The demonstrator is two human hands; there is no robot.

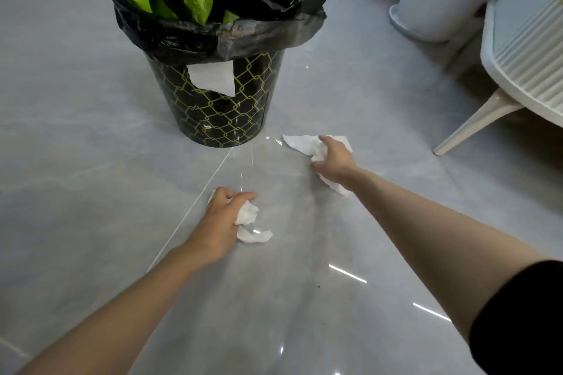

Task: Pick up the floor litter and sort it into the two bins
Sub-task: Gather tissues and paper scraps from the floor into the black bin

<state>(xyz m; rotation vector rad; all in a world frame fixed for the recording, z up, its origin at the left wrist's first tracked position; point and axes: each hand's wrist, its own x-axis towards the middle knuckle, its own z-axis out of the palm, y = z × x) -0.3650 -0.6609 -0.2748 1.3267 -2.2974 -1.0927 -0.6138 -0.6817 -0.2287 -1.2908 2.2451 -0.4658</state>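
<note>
Floor tissue (300, 143) runs far-left to near-right.

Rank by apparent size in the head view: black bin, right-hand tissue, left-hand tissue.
1. black bin
2. right-hand tissue
3. left-hand tissue
The right hand and left hand each cover part, so 2 and 3 are unsure.

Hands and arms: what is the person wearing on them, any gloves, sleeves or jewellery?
No gloves, rings or watch show on the left hand or the right hand. The left arm is uncovered as far as the frame shows. The right arm has a black sleeve only on its upper part, at the frame's right edge.
</note>
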